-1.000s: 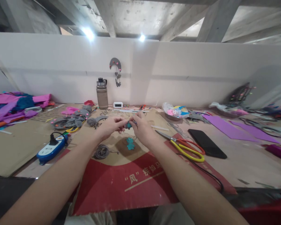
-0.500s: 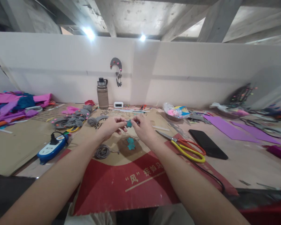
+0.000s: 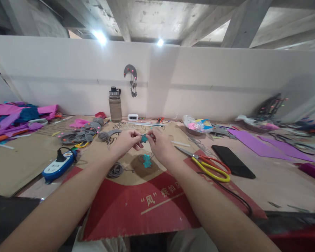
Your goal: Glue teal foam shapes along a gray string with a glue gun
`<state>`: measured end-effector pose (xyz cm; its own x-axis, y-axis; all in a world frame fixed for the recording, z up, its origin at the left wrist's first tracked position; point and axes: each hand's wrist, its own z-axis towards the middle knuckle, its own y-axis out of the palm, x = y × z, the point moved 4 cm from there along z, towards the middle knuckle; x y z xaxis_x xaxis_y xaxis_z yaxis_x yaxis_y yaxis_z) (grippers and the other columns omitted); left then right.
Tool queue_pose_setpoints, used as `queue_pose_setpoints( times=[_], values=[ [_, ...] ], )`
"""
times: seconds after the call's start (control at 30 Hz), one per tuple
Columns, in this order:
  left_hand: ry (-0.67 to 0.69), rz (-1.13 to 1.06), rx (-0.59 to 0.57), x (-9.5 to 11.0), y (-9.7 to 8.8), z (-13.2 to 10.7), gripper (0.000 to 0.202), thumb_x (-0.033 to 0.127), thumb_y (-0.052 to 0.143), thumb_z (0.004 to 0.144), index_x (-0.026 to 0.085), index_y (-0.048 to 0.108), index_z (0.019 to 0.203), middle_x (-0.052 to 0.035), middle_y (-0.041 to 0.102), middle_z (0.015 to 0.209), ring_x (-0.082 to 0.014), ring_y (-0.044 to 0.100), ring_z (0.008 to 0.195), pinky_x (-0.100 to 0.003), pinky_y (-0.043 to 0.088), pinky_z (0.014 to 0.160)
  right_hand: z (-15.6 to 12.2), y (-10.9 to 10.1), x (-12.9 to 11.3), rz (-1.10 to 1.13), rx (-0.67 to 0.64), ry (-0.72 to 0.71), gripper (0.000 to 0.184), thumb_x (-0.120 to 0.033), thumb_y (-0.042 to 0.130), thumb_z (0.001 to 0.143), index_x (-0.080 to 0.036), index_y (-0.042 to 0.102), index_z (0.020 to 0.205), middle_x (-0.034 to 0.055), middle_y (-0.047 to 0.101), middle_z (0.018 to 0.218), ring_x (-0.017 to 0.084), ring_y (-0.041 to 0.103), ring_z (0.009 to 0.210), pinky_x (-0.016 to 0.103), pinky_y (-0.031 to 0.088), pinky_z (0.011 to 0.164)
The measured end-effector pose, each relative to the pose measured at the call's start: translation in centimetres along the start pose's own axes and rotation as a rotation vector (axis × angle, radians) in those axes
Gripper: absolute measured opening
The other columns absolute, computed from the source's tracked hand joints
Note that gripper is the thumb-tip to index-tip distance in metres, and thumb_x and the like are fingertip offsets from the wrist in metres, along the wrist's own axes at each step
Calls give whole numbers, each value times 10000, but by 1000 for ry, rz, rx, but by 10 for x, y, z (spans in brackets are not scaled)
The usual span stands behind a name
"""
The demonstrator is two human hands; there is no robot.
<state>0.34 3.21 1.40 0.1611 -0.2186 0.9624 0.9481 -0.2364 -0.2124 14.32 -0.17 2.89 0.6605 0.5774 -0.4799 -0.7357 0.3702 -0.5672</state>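
My left hand and my right hand meet above the cardboard sheet, fingers pinched together on a small teal felt piece. A thin thread seems to run between the fingertips. Just below the hands another teal felt piece lies on a dark round patch of the cardboard. A coil of grey cord rests left of it, under my left wrist.
Yellow-and-red scissors and a black phone lie to the right. A blue-white power strip sits left. Grey felt pieces, a water bottle, a small clock, pink and purple sheets and a snack bowl line the back.
Both hands stay pinched on the teal piece and have shifted only slightly; the fingers have worked it a little closer together.
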Motion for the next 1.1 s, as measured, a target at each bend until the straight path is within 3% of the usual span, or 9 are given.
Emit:
queue_pose_setpoints(
  times=[0.33, 0.57, 0.77, 0.97, 1.1],
  values=[
    [58, 52, 18, 6, -1, -3, 175, 291, 624, 717, 127, 584, 765, -47, 646, 678, -152, 645, 578, -225, 485, 435, 1, 3, -2, -336, 8, -127, 171, -235, 389, 909, -189, 543, 851, 91, 554, 906, 210, 485, 835, 309, 341, 688],
    [129, 190, 52, 18, -1, -9, 129, 256, 596, 711, 135, 612, 751, -26, 633, 577, -101, 541, 448, -197, 413, 393, 1, 1, -4, -519, 25, -222, 267, -263, 320, 936, -183, 564, 861, 105, 557, 892, 226, 466, 835, 323, 311, 679],
    [362, 467, 202, 32, -2, -16, 64, 189, 598, 675, 160, 652, 690, -17, 643, 608, -105, 547, 523, -199, 424, 475, 0, -1, -7, -430, 7, -253, 251, -254, 355, 924, -193, 574, 818, 94, 567, 875, 216, 474, 841, 322, 311, 702],
    [185, 205, -8, 22, 5, -12, 161, 283, 591, 739, 132, 616, 791, -36, 657, 627, -110, 573, 461, -232, 477, 468, 4, -7, 1, -199, 59, -17, 251, -287, 383, 907, -196, 538, 731, 39, 566, 758, 166, 481, 707, 281, 315, 633],
    [154, 79, -116, 19, 9, -10, 204, 323, 600, 755, 135, 600, 835, -36, 651, 647, -109, 577, 476, -225, 471, 439, 5, -9, 4, -180, 69, 44, 253, -310, 409, 890, -195, 530, 700, 28, 560, 697, 155, 462, 644, 276, 293, 595]
  ],
)
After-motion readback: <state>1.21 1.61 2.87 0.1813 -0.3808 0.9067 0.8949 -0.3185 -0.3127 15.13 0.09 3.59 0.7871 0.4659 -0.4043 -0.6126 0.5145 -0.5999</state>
